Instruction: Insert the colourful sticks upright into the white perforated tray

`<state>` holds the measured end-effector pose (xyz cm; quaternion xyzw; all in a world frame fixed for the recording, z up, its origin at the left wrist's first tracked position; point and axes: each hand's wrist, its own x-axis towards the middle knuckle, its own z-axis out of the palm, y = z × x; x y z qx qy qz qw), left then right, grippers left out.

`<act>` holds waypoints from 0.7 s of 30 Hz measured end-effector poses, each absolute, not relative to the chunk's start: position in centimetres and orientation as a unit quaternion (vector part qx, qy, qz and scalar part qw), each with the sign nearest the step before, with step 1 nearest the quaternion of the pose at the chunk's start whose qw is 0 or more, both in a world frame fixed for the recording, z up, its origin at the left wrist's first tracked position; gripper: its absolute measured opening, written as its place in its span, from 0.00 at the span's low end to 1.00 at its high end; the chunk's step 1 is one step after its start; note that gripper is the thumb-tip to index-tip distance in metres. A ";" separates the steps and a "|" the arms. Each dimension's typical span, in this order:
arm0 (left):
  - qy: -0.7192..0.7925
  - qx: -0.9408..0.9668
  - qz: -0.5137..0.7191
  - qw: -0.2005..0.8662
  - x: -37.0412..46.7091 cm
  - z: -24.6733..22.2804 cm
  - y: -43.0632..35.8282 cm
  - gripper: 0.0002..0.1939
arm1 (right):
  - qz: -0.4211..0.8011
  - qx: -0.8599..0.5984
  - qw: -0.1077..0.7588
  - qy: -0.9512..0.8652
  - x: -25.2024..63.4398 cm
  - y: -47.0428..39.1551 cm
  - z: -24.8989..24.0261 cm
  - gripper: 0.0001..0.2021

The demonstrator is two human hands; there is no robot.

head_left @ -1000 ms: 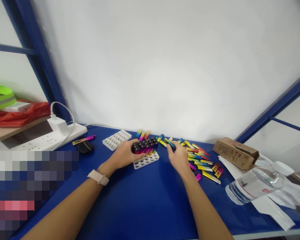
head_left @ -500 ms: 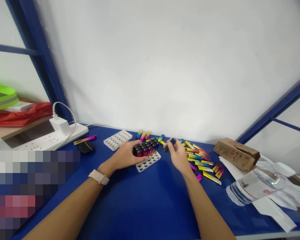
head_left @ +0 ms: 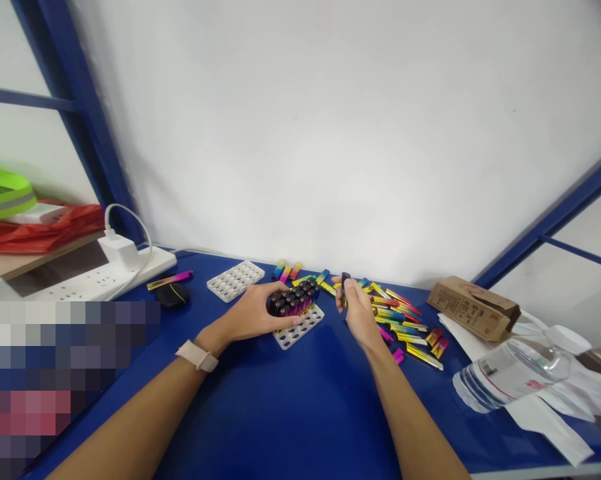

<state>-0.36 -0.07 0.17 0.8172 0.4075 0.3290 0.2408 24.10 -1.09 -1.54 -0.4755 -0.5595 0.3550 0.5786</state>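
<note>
My left hand (head_left: 255, 311) curls around the near-left side of a cluster of lighters (head_left: 294, 300) with black ends up and shiny pink, yellow and blue bodies. They stand close together in a white tray with oval holes (head_left: 300, 330), whose near part shows bare holes. To the right, my right hand (head_left: 359, 308) is closed on a single dark-topped lighter (head_left: 345, 283), held roughly upright above the table and apart from the tray. Loose metallic lighters (head_left: 400, 319) lie in a pile beside and beyond my right hand. Its fingers partly hide the held lighter.
A second white holed tray (head_left: 235, 280) lies at the back left. Near it are a black pouch-like item (head_left: 173, 295), one loose lighter (head_left: 170, 281) and a power strip (head_left: 87, 279). On the right are a cardboard box (head_left: 475, 308) and a lying clear bottle (head_left: 510, 370).
My right hand has turned the lighter from a tilted hold to a more upright one. The cluster and tray have shifted slightly under my left hand.
</note>
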 end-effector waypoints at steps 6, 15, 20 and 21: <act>0.406 0.815 0.335 0.241 -0.3 0.0 0.0 0.29 | 0.376 -0.454 0.571 -0.572 23.6 -1.7 -1.1 0.18; 0.413 0.818 0.327 0.229 -0.3 -0.1 0.0 0.30 | 0.476 -0.422 0.597 -0.489 23.8 -1.5 -0.7 0.28; 0.418 0.817 0.321 0.233 -0.3 0.0 0.0 0.31 | 0.492 -0.454 0.584 -0.459 24.1 -1.3 -0.9 0.26; 0.420 0.817 0.320 0.233 -0.3 0.0 0.0 0.31 | 0.496 -0.462 0.575 -0.459 24.2 -1.2 -0.9 0.25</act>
